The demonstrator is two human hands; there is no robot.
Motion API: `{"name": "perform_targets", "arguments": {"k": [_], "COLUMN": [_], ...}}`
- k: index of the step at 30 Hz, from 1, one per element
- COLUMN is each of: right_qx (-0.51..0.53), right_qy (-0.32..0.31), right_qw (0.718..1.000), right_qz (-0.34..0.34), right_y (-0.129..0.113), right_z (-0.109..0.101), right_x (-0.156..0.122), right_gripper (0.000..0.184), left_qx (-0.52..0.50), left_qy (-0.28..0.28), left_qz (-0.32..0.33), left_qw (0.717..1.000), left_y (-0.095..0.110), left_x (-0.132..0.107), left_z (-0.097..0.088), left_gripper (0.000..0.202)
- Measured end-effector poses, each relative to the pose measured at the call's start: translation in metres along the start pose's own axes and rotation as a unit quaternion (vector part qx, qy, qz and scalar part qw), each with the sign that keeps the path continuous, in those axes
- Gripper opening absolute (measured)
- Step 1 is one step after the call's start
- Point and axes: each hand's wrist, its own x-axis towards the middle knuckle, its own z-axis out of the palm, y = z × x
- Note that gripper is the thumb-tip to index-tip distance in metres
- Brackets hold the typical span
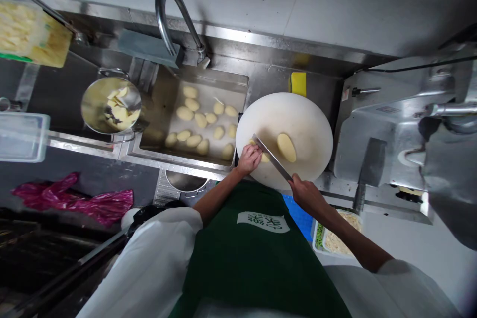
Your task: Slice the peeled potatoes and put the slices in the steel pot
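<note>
A round white cutting board (305, 119) lies to the right of the sink. On its left side my left hand (249, 159) is closed over a pale peeled potato (265, 158), which shows only in part beside the fingers. My right hand (304, 190) grips the handle of a kitchen knife (274, 159). The blade slants up and left across the board, its far end by the left fingers. Just right of the blade rests a larger peeled potato piece (286, 147). Whether the edge is in the held potato cannot be made out.
Several peeled potatoes (194, 140) lie in the sink (156, 124) under a curved faucet (161, 10). A metal pot (89, 109) with potato pieces stands left. A second cleaver (372, 161) lies right, near a yellow sponge (298, 83) and a slicer machine (402, 94).
</note>
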Motion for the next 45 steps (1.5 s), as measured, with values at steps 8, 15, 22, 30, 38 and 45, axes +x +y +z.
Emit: {"name": "perform_targets", "arguments": {"k": [8, 15, 22, 30, 38, 45], "right_qx": [-0.004, 0.005, 0.014, 0.014, 0.007, 0.009], "right_qy": [-0.012, -0.005, -0.003, -0.001, -0.019, -0.004], "right_qw": [1.000, 1.000, 1.000, 1.000, 1.000, 1.000], "right_qz": [0.013, 0.011, 0.008, 0.005, 0.013, 0.006], "right_y": [-0.018, -0.011, -0.020, -0.016, -0.025, -0.019], "right_z": [0.005, -0.012, 0.002, -0.012, 0.000, -0.009], "right_x": [0.039, 0.001, 0.032, 0.013, 0.033, 0.016], "right_gripper": [0.027, 0.026, 0.023, 0.026, 0.024, 0.025], "left_qx": [-0.017, -0.011, -0.028, -0.024, -0.045, -0.033], "left_qy": [0.004, -0.003, -0.003, 0.003, -0.014, -0.005], "left_qz": [-0.005, 0.004, 0.001, 0.022, -0.007, 0.013], "left_qw": [1.000, 1.000, 1.000, 0.999, 0.999, 0.999], "left_y": [0.000, 0.000, 0.000, -0.002, -0.003, -0.004], "left_x": [-0.003, -0.003, -0.004, -0.005, -0.008, -0.008], "left_z": [-0.002, -0.001, -0.003, -0.002, -0.002, -0.004], "left_gripper": [0.023, 0.024, 0.024, 0.025, 0.025, 0.024]}}
